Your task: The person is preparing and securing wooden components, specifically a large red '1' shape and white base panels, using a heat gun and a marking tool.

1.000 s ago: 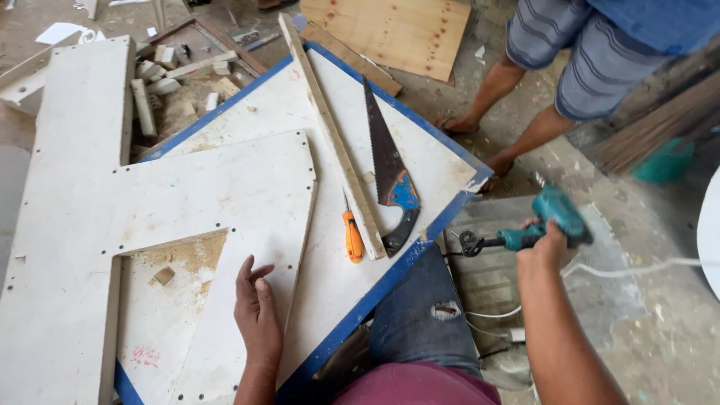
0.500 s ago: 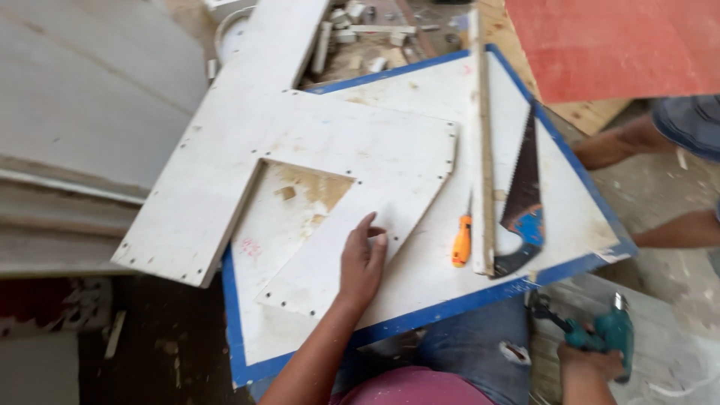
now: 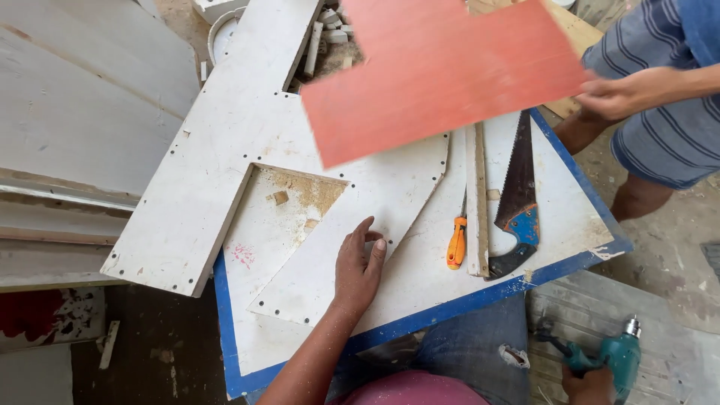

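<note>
While looking down from the head: left hand [image 3: 360,262] spread flat at centre bottom, fingers open, gripping nothing, palm pressed on the white cut panel [image 3: 225,172]. Right hand [image 3: 589,384] low in the right corner, partly cut off by the frame, closed round the handle of a green drill [image 3: 615,356], held off the work, over the floor. Done so far, judging by the look: angled notch sawn out of the panel, sawdust lying inside it, rows of small holes along its edges. No fastener visible in those holes. Panel resting on a blue-edged board [image 3: 420,319] and overhanging it toward upper left. Right of the palm, close together: orange screwdriver [image 3: 456,241], wooden strip [image 3: 476,202], handsaw [image 3: 517,195]. Top of frame crowded by a red board [image 3: 442,71] held in a co-worker's hand [image 3: 626,94]; open room only at lower left
</note>
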